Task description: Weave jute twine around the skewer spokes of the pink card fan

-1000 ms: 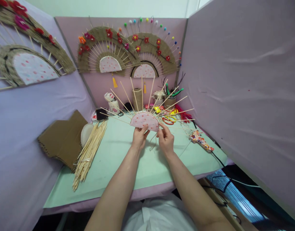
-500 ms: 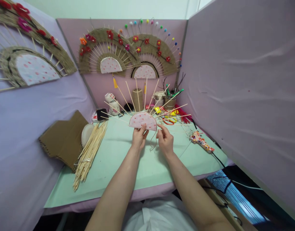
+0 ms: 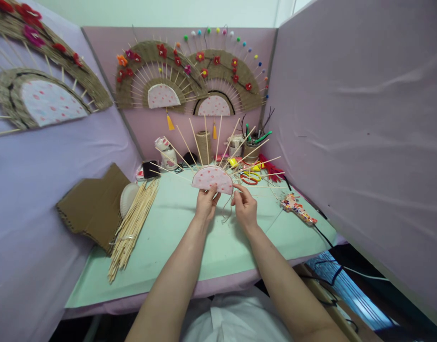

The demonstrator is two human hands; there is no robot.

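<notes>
Held up over the table is a half-round fan piece, white with pink-red spots, with thin wooden sticks spreading from its curved edge. My left hand grips its straight lower edge, thumb in front and fingers behind. At the lower right corner, my right hand is closed in a pinch, its index fingertip touching the corner. Thin brown twine dangles in a loop between the hands, apparently running to the right fingers. The exact grip there is partly hidden.
To the left lie a bundle of sticks and brown cardboard. A twine spool, scissors and a can of tools stand or lie at the back. A corded, patterned glue gun rests right. Finished fans hang behind.
The fan piece has tilted slightly, and its stick tips have shifted a little to the right. Both hands keep nearly the same position and grip.
</notes>
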